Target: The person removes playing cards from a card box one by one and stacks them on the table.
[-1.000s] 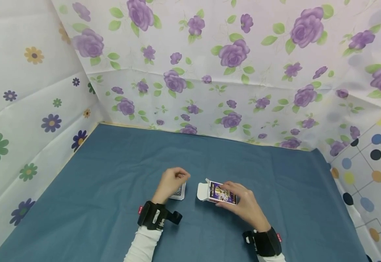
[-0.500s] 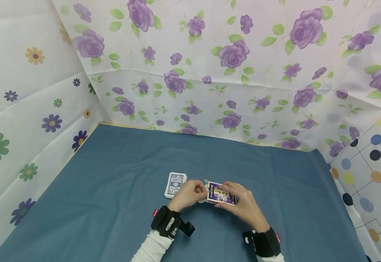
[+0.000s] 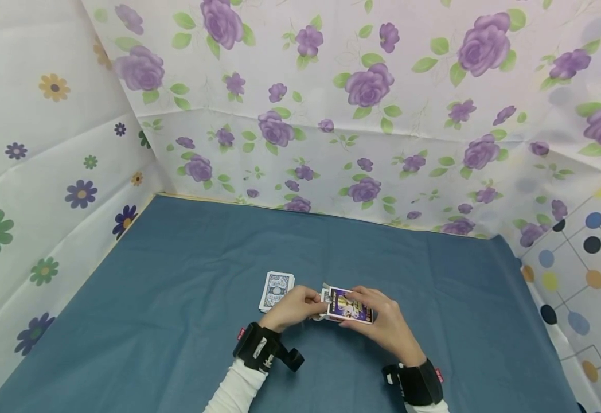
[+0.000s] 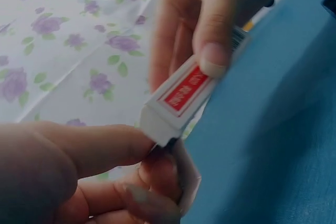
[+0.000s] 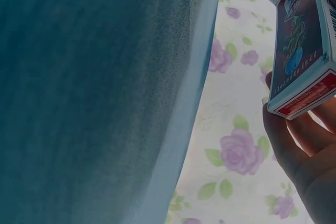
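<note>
Holds a purple-faced card box (image 3: 348, 308) in the right grip (image 3: 385, 321), thumb at the near side and fingers round the far side, drawn in no further than the box allows. Turns the box's open mouth toward 9 o'clock, near the middle of the bench (image 3: 192, 275). Has the left grip (image 3: 294, 307) curled at that mouth, thumb and fingers pinched together — almost no gap — on a card end (image 3: 324, 294) showing there. Cannot tell whether 1 card or several. Shows a pale flap (image 4: 189, 179) hanging just beside the left fingers in the left wrist view. Has a stack of cards (image 3: 277, 289), patterned backs up, at about 11 o'clock from the left grip, just beside it. Wears 2 black wrist straps (image 3: 259, 347) over white sleeves (image 3: 235, 390).
</note>
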The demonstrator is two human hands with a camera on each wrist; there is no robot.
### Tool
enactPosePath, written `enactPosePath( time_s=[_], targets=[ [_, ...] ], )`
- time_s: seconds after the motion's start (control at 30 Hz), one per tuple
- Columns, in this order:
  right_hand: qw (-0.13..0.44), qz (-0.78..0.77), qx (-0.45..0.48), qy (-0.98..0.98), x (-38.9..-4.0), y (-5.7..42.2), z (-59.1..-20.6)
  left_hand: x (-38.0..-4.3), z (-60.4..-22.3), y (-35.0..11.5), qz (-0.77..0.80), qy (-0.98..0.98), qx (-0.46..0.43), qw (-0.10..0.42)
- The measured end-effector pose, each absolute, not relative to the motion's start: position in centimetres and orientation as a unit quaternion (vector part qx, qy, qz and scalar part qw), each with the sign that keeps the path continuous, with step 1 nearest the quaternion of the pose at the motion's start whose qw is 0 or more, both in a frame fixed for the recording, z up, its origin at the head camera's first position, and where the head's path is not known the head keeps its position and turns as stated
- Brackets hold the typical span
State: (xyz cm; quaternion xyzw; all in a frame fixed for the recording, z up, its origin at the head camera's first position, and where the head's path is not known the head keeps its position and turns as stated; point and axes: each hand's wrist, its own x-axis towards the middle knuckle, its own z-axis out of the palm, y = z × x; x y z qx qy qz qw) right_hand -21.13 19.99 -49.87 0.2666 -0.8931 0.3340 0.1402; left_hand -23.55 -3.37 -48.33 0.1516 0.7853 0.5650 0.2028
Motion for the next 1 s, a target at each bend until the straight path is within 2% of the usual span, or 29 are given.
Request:
enactPosePath(
  time_s=[0.2,0.53,0.7,1.0],
  targets=[
    [0.126,0.338,0.255,-0.897,-21.2,20.0,-49.7,-24.3,-48.6,-4.8,0.589,0.755,0.168,0.236],
    [0.128,0.331,0.249,-0.901,-21.0,20.0,-49.8,-24.9,-47.9,-8.1,0.621,0.722,0.158,0.262],
    [0.125,0.333,0.246,-0.902,-21.0,20.0,-49.8,-25.1,-47.9,-9.7,0.642,0.705,0.154,0.26],
    [0.128,0.335,0.248,-0.9,-21.1,20.0,-49.9,-25.3,-48.0,-11.4,0.686,0.683,0.114,0.224]
  ],
)
